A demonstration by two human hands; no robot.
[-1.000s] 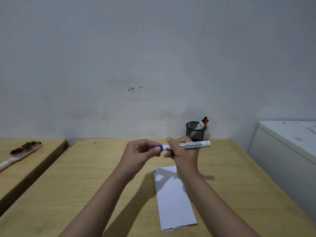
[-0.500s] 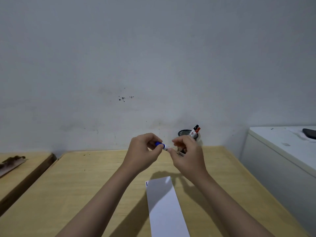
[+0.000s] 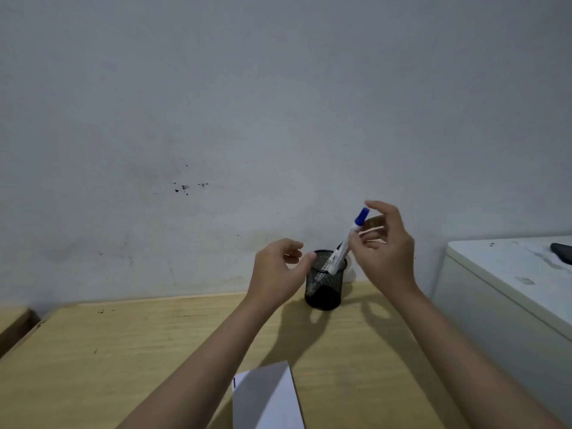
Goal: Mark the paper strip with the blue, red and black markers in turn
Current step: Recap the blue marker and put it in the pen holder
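The capped blue marker (image 3: pixel 343 246) is tilted, its lower end inside the black mesh pen cup (image 3: pixel 323 286) at the back of the wooden table (image 3: pixel 123 351). My right hand (image 3: pixel 387 252) pinches the marker's upper part loosely, with the other fingers spread. Beside the cup's left rim is my left hand (image 3: pixel 275 270), open and holding nothing. The white paper strip (image 3: pixel 266 397) lies at the near edge and has a small blue mark (image 3: pixel 234 382) at its top left corner. The red and black markers are mostly hidden behind the blue one.
A white cabinet (image 3: pixel 495 289) stands to the right of the table, with a dark object (image 3: pixel 561 252) on top of it. A second wooden surface (image 3: pixel 12 323) shows at the far left. The grey wall rises directly behind the cup.
The cap went onto the blue marker, and my right hand carried it back and up to the cup. My left hand let go of it and opened. The view tilted upward.
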